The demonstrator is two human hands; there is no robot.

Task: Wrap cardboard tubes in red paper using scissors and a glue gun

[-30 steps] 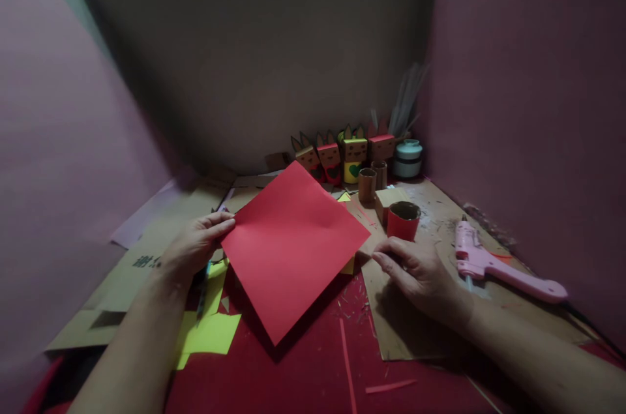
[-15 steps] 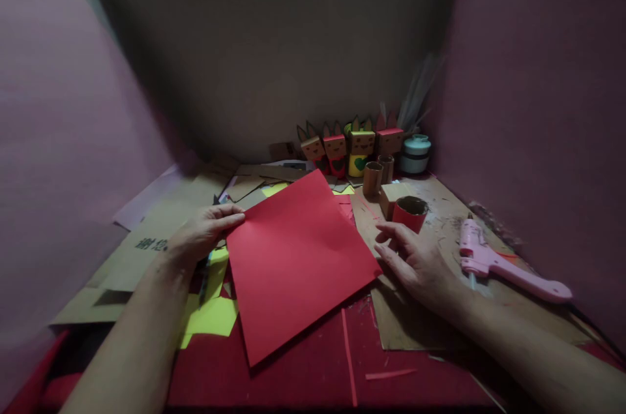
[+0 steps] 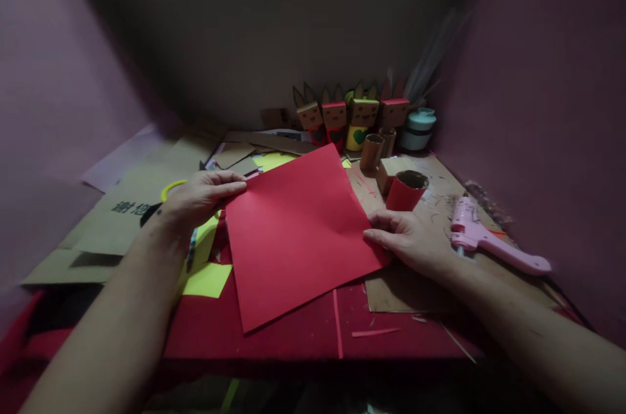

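A sheet of red paper (image 3: 298,238) is held up tilted above the table between both hands. My left hand (image 3: 203,199) pinches its upper left edge between thumb and fingers. On the opposite edge, my right hand (image 3: 403,235) grips the sheet near its right corner. Behind my right hand stands a cardboard tube wrapped in red (image 3: 407,192). Beside my left wrist, a yellow curved handle (image 3: 172,188) shows, partly hidden by the hand. Yellow paper pieces (image 3: 208,280) lie under and left of the red sheet.
A pink glue gun (image 3: 489,238) rests on a cardboard sheet (image 3: 396,293) at right. Several box-headed figures with ears (image 3: 362,120) line the back, near bare cardboard tubes (image 3: 372,152) and a light blue container (image 3: 419,129). Flat cardboard (image 3: 147,205) covers the left side. Walls rise on both sides.
My right hand has closed on the red paper's right edge, where it was apart before. My left hand keeps its pinch. The view has tipped down, showing the table's front edge.
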